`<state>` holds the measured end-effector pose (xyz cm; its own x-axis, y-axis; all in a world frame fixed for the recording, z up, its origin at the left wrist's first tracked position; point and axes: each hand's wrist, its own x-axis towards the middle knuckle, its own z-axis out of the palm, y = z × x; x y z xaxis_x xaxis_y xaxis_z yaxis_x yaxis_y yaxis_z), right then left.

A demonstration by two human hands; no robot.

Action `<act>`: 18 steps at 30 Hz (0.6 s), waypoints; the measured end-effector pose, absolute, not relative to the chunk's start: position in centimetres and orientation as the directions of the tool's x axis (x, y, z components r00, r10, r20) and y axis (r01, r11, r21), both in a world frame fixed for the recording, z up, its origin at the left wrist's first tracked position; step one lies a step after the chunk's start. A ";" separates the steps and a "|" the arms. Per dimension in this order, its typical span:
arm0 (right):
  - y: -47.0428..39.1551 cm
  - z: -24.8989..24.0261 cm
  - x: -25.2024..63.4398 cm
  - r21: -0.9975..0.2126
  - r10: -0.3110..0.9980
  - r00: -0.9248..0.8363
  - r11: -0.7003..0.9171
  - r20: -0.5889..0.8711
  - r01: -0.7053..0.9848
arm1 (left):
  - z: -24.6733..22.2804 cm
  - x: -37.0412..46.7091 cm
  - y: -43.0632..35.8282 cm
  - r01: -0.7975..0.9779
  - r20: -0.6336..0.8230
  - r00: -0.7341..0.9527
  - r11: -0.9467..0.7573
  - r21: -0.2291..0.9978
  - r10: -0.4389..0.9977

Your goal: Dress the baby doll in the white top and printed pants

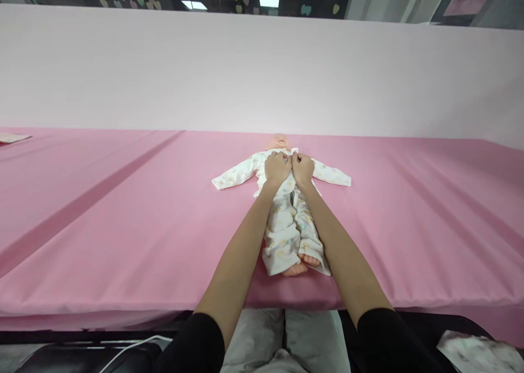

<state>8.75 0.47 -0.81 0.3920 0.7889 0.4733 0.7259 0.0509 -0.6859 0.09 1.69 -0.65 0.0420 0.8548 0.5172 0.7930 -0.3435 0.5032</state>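
A baby doll lies on its back on the pink padded surface, feet toward me. It wears a white patterned baby shirt with both sleeves spread outward, and matching trousers with bare feet showing at the hems. At the upper chest, my left hand is closed with its fingertips on the shirt's front. Close beside it, my right hand pinches the same front edge near the neck. Whatever fastening sits between the fingertips is hidden by the hands.
The pink cover runs wide to both sides and ends at a white wall panel. A pale flat item lies at far left. A crumpled patterned cloth and a white cable are below the front edge.
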 end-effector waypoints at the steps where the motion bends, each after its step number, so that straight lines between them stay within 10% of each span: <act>1: 0.5 -0.8 8.8 -0.690 0.787 0.399 0.046 0.470 0.723 | -0.7 0.0 1.8 0.779 0.519 0.040 -0.352 0.519 0.854; 18: 0.8 1.4 10.5 -0.690 0.928 0.175 0.108 0.328 0.715 | -0.8 -0.7 2.2 0.534 0.522 -0.081 -0.405 0.742 0.849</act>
<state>10.50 0.78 1.44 0.1753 0.9284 0.3276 0.7153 0.1085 -0.6903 -0.71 2.20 -0.77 -0.0814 0.8489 0.5222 0.5339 -0.4053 0.7421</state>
